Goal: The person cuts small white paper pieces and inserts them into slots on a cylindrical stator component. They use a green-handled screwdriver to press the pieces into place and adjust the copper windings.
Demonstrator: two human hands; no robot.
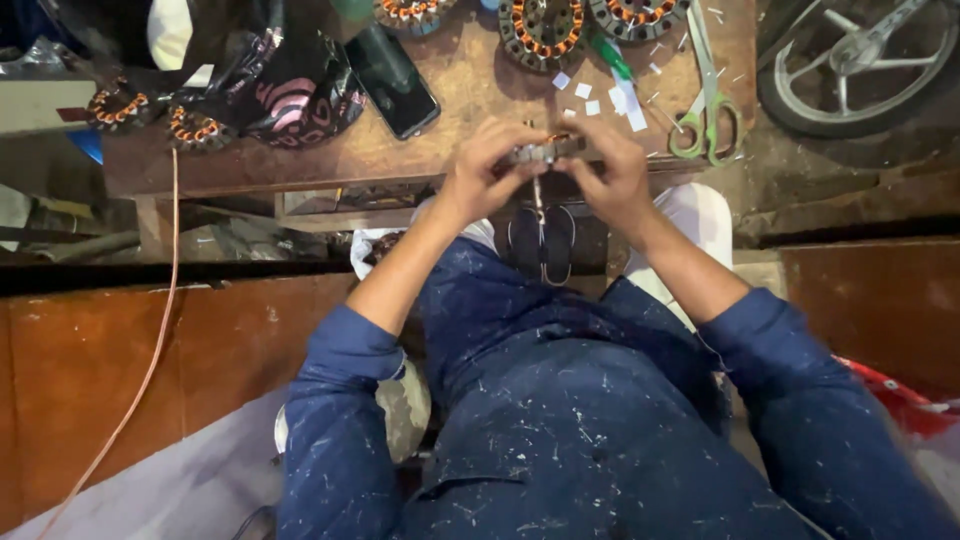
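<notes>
Both of my hands meet at the near edge of a low wooden bench [470,90]. My left hand [487,170] and my right hand [607,170] pinch a small grey metal part with copper winding [543,152] between their fingertips. A thin strand hangs down from the part toward my lap. The fingers hide most of the part.
On the bench lie several round stators with copper coils [542,30], green-handled scissors [708,115], small white paper slips [622,100], a black phone [392,80] and a dark bag [300,95]. A wheel [860,60] stands at the right. A copper wire [150,370] runs down at the left. Sandals [541,243] sit below.
</notes>
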